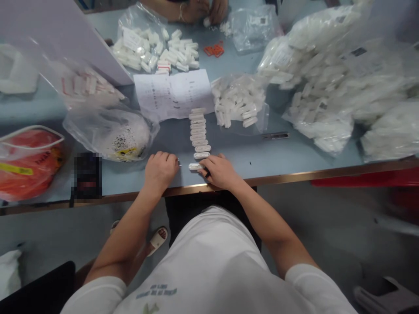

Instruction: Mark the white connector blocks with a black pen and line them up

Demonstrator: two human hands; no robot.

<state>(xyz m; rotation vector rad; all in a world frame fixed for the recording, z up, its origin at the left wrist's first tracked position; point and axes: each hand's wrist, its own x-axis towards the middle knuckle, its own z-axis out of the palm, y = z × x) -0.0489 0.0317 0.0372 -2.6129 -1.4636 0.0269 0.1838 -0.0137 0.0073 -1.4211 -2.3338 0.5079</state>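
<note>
Head view, right hand [218, 170]: clamped on right end of white oblong plastic connector [195, 166], at the fingertips.
Left hand [162, 171]: curled, fingers together; cannot tell if gripping.
Connector: likely light, stiff, slightly slick; best pinched by long edges.
Clear plastic bag [263, 118], beyond right fingers: filled with white oblong pieces [235, 97].
Clear crumpled bag [83, 131], beyond left fingers: holding tiny white-and-black bits [126, 138].

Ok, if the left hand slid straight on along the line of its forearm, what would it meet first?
Most likely the row of white pieces, ahead and to the right of the left hand; whether it would touch them or pass above is unclear from this view.
</note>
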